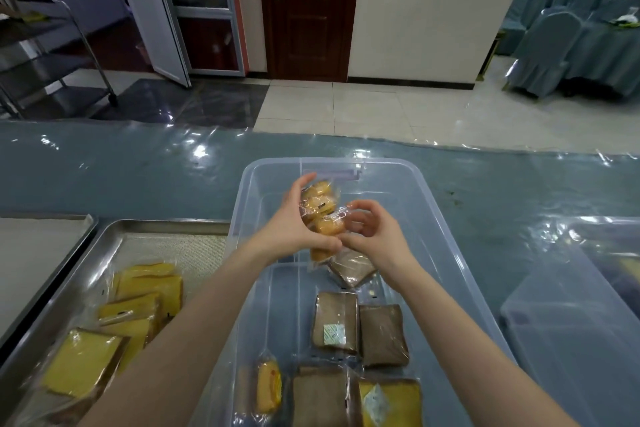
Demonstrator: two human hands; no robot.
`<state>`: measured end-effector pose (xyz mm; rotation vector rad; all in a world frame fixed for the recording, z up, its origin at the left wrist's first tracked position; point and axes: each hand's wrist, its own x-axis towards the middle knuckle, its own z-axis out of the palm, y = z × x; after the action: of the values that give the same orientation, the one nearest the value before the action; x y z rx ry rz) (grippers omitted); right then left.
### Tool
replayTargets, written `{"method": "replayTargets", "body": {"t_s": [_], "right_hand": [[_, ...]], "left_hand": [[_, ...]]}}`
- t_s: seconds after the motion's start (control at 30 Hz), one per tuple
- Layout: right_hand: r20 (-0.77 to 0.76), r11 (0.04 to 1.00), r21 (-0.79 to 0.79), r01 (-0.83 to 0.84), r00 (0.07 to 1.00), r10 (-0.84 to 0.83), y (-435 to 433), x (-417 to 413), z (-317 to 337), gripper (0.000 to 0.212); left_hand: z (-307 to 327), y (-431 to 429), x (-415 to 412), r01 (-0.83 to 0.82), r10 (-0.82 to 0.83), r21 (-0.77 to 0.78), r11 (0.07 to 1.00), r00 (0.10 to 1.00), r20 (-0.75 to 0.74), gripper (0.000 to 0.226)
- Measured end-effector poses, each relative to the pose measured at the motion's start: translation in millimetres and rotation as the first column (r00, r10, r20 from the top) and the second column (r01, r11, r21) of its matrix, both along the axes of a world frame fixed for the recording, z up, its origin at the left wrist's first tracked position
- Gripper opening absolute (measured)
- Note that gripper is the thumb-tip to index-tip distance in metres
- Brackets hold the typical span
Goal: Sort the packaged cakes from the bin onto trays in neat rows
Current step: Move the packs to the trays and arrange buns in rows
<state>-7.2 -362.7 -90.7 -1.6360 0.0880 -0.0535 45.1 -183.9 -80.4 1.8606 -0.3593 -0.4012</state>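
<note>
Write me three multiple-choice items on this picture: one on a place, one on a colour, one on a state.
1. Where do the yellow cake slices outside the clear bin lie?
A. on the floor
B. on the metal tray
C. on a chair

2. What colour are the two packs side by side mid-bin?
A. brown
B. green
C. white

3. What is the left hand doing?
A. resting flat
B. hanging empty
C. gripping golden cake packs

Key: B, the slices sit in the tray left of the bin; A, both wrappers show brown cake; C, its fingers curl round the stacked packs.

Dark wooden door (308,10), tiled floor (363,107)
</note>
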Motion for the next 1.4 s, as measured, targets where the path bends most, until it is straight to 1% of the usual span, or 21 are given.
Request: {"method": "replayTargets", "body": {"t_s": [0.13,0.23,0.27,0.33,0.43,0.47,0.5,0.57,0.6,0.67,0.73,0.77,0.8,0.9,0.93,1.03,1.07,1.13,1.27,1.33,1.4], "right_hand": [[-0.048,0.994,0.07,-0.082,0.995,0.085,5,0,-4,0.052],[-0.101,0.976,0.136,-0.171,0.978,0.185,-1,5,-9,0.051],[-0.113,0.973,0.119,-0.196,0.971,0.21,-2,5,-11,0.051],[-0.13,0.979,0.022,-0.203,0.97,0.205,-1,5,-15,0.05],[-0.183,0.967,-0.207,-0.15,0.977,0.112,1,7,-24,0.044],[-0.213,0.932,-0.329,-0.154,0.973,0.086,2,8,-28,0.042],[-0.256,0.869,-0.46,-0.185,0.964,0.07,4,8,-33,0.041],[-0.35,0.698,-0.639,-0.325,0.93,0.113,14,1,-42,0.039],[-0.408,0.625,-0.651,-0.431,0.893,0.191,25,-5,-46,0.041],[-0.528,0.499,-0.569,-0.654,0.756,0.387,50,-24,-60,0.053],[-0.594,0.358,-0.506,-0.785,0.618,0.515,77,-43,-73,0.067],[-0.611,0.305,-0.488,-0.818,0.57,0.55,87,-51,-80,0.071],[-0.615,0.276,-0.474,-0.836,0.538,0.577,96,-56,-85,0.073],[-0.589,0.312,-0.431,-0.847,0.526,0.613,105,-61,-98,0.069],[-0.585,0.306,-0.432,-0.848,0.522,0.621,104,-61,-101,0.067],[-0.567,0.249,-0.45,-0.857,0.491,0.662,98,-62,-107,0.047],[-0.556,0.258,-0.451,-0.854,0.496,0.667,96,-60,-106,0.042],[-0.524,0.343,-0.46,-0.819,0.562,0.639,91,-49,-97,0.034],[-0.474,0.657,-0.42,-0.626,0.769,0.429,52,-14,-56,0.024],[-0.474,0.766,-0.397,-0.506,0.827,0.302,18,-10,-30,0.024],[-0.446,0.901,-0.303,-0.311,0.882,0.155,-14,-17,-10,0.022]], "left_hand": [[-4,0,-1,-0.013,-0.006,0.109,0.994,0.985,0.17,0.11],[-4,1,0,-0.05,0.015,0.158,0.986,0.977,0.215,0.101],[-5,2,1,-0.061,0.022,0.177,0.982,0.976,0.218,0.098],[-7,3,3,-0.083,0.024,0.24,0.967,0.971,0.237,0.094],[-13,4,5,-0.113,0.012,0.36,0.926,0.962,0.272,0.091],[-14,4,6,-0.123,0.014,0.384,0.915,0.962,0.274,0.091],[-14,4,6,-0.136,0.024,0.395,0.909,0.961,0.275,0.091],[-14,4,8,-0.174,0.061,0.396,0.902,0.957,0.283,0.091],[-14,5,10,-0.198,0.082,0.397,0.896,0.954,0.289,0.092],[-15,5,12,-0.227,0.11,0.402,0.887,0.95,0.293,0.092],[-16,6,13,-0.223,0.11,0.403,0.888,0.952,0.285,0.092],[-17,5,13,-0.214,0.1,0.407,0.888,0.954,0.282,0.092],[-17,5,13,-0.204,0.09,0.411,0.889,0.956,0.279,0.093],[-18,5,13,-0.195,0.088,0.396,0.897,0.958,0.273,0.093],[-18,5,13,-0.195,0.09,0.392,0.899,0.958,0.271,0.093],[-18,5,13,-0.185,0.079,0.4,0.897,0.961,0.267,0.093],[-18,5,13,-0.182,0.078,0.4,0.898,0.962,0.263,0.093],[-16,5,13,-0.183,0.086,0.39,0.902,0.964,0.253,0.093],[-13,4,13,-0.217,0.143,0.332,0.918,0.961,0.235,0.093],[-10,3,12,-0.225,0.164,0.293,0.929,0.961,0.221,0.092],[-6,3,12,-0.205,0.162,0.244,0.948,0.969,0.185,0.093]]}}
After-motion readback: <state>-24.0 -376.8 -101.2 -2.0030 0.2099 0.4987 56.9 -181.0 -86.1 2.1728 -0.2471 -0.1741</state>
